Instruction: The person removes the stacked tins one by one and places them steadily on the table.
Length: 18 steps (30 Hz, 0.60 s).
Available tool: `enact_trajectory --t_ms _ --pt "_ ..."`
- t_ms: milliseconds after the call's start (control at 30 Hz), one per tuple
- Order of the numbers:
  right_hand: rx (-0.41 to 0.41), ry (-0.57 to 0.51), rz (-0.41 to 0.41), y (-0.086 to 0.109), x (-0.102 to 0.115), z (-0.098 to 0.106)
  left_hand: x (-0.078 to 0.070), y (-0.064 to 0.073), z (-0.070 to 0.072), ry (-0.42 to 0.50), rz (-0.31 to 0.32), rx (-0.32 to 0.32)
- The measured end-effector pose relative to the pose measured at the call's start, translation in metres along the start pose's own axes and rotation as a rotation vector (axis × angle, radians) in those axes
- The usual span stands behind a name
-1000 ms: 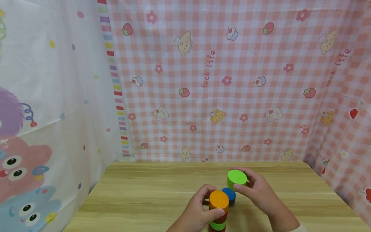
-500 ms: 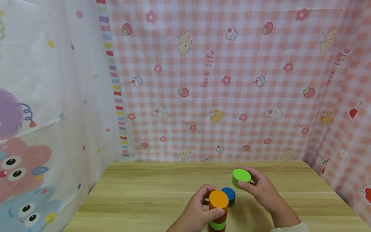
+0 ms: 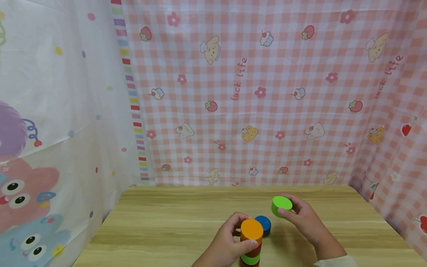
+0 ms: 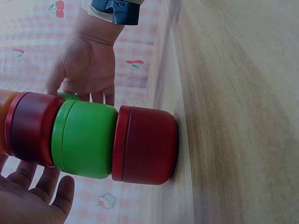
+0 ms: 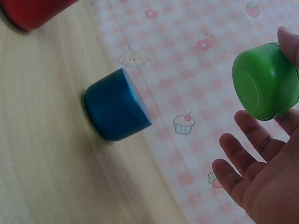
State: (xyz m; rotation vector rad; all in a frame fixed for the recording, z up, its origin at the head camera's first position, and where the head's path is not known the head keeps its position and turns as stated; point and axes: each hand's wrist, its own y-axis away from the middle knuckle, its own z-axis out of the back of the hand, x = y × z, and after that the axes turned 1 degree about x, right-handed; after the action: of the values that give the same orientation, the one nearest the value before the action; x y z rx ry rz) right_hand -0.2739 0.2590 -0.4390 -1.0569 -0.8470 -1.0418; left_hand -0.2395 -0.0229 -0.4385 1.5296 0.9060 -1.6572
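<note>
Glossy green cylinder (image 3: 281, 204) shifted right, pinched in my right hand (image 3: 303, 218); left hand (image 3: 228, 243) grips orange-red-green-red cylinder stack (image 4: 88, 139); blue cylinder (image 3: 264, 224) also unstacked.

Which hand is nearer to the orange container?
Left. The left hand grips the orange container atop the stack; the right hand is apart, to its right, holding a green container.

Orange cylinder (image 3: 251, 228) tops upright stack, left grip (image 3: 227, 238) round it, above dark red cylinder (image 4: 35, 128), green cylinder (image 4: 88, 139) and bottom red cylinder (image 4: 149, 145) on surface (image 3: 166, 222); loose green cylinder (image 3: 281, 205) sits slightly tilted, raised in right grip (image 3: 306, 219); blue cylinder (image 3: 263, 225) stands upright just beyond stack.
</note>
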Motion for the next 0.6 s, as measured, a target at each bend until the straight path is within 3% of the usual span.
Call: enact_trajectory --t_ms 333,600 --pt "-0.015 0.027 -0.008 -0.002 -0.014 0.005 0.001 0.0 0.0 -0.005 -0.011 0.002" --pt "-0.006 0.024 -0.07 -0.002 -0.019 0.006 0.0 0.0 -0.001 -0.003 -0.015 0.004"
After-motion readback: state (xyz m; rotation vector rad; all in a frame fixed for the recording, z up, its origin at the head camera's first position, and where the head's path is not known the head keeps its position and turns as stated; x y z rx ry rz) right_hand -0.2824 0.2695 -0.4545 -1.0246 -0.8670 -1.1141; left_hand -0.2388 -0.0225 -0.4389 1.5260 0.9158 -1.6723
